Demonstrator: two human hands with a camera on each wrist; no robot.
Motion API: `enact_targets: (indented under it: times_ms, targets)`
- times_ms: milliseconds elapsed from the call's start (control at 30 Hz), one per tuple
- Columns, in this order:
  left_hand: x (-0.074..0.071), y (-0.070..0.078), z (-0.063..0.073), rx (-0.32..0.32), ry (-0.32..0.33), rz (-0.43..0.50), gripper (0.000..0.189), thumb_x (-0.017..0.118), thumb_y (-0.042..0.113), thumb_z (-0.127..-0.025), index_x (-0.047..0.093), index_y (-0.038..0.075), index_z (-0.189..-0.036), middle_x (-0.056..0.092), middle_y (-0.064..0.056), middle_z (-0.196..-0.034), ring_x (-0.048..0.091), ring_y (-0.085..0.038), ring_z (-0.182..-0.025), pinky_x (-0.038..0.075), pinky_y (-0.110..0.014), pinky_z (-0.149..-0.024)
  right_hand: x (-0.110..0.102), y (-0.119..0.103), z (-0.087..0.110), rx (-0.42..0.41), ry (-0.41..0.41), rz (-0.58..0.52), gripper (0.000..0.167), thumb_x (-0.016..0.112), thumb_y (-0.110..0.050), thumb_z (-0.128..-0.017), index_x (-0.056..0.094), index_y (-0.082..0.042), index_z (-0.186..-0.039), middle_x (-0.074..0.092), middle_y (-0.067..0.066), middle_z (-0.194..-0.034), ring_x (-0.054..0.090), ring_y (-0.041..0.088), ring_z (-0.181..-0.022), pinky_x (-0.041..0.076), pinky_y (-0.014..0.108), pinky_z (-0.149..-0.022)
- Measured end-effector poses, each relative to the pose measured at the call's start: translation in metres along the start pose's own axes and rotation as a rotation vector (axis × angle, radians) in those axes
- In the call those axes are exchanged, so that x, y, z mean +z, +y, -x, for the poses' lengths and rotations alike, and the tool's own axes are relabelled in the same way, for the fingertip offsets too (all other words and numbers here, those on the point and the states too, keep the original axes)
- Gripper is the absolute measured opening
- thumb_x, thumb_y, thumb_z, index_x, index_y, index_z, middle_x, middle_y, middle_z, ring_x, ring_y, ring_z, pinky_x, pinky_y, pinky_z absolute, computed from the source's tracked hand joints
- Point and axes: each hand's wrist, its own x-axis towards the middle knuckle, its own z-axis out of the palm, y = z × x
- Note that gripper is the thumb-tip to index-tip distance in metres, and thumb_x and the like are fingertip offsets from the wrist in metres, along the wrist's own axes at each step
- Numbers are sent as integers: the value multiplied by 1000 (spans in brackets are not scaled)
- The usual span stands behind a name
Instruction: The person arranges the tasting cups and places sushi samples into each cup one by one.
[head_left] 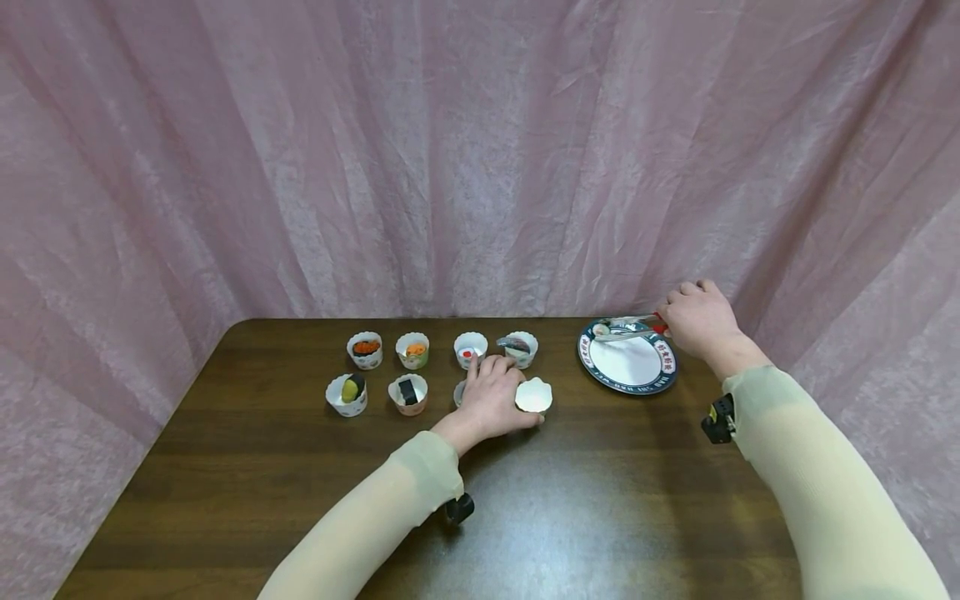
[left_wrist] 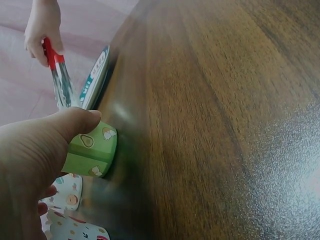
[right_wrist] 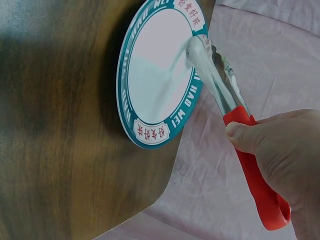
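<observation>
My left hand (head_left: 491, 400) holds a green paper cup (left_wrist: 95, 150) on the table, thumb against its near side; the cup's white inside shows in the head view. Another cup (head_left: 459, 393) is partly hidden behind that hand. My right hand (head_left: 701, 321) grips tongs by their red handles (right_wrist: 255, 175). The metal tips reach over the far rim of a white plate (head_left: 628, 362) with a blue-green patterned border. In the head view a small pale round piece (head_left: 602, 330) appears between the tips; its kind is unclear.
To the left, several paper cups hold small food pieces, among them an orange-topped one (head_left: 366, 347), a green-and-black one (head_left: 352, 387) and a black-banded one (head_left: 408, 392). Behind my left hand stand cups with a red-dotted piece (head_left: 467, 355) and a grey-topped piece (head_left: 514, 346). Pink curtain (head_left: 480, 167) hangs behind the table.
</observation>
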Motion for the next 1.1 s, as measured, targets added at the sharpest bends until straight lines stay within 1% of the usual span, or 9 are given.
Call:
enact_targets:
  times_ms: [233,367,500,733,900,1000,1100]
  targets:
    - [1,-1,-1,-8,-6,-1,64,77,67,-77,69,21,-121,47,-4,-149,32,-28,-143,12,-62,-120,-9,1,5,-35,47,10,24,85,-21,-81,75,-8,-98,69,12,-98,58,38,-103,41,61,-98]
    - [0,-1,-2,-8,-13,8,63,76,66,-78,69,21,-122,47,-4,-149,32,-28,-143,12,-61,-120,-15,2,11,-58,82,0,22,85,-18,-80,74,-10,-97,69,11,-96,58,38,-103,41,60,-97]
    - [1,-1,-3,-7,-14,-3,63,76,66,-78,69,21,-122,48,-4,-149,33,-28,-142,12,-61,-120,-20,2,17,-81,107,1,23,85,-16,-80,74,-9,-98,69,10,-98,57,37,-103,40,59,-98]
    - [2,-1,-3,-11,-11,-20,63,77,66,-78,69,21,-121,49,-4,-147,34,-28,-141,13,-62,-120,-27,0,26,-124,158,13,33,88,-20,-78,75,-9,-106,70,10,-102,58,37,-104,39,58,-101]
    - [2,-1,-3,-10,-10,-21,64,77,66,-77,69,20,-121,50,-4,-146,35,-29,-140,14,-62,-119,-35,-4,30,-180,227,10,32,89,-17,-76,74,-9,-103,70,9,-103,58,37,-104,38,58,-102]
    - [2,-1,-3,-10,-11,-18,64,77,65,-78,69,20,-122,50,-4,-145,35,-29,-140,14,-62,-119,-39,-7,32,-201,255,3,32,89,-14,-74,74,-9,-102,71,9,-102,59,37,-103,39,58,-102]
    - [1,-1,-4,-9,-14,-17,64,76,65,-78,69,19,-122,50,-4,-146,34,-29,-141,14,-62,-119,-44,-10,34,-216,280,0,32,88,-11,-75,75,-9,-104,71,8,-101,59,36,-102,39,58,-102]
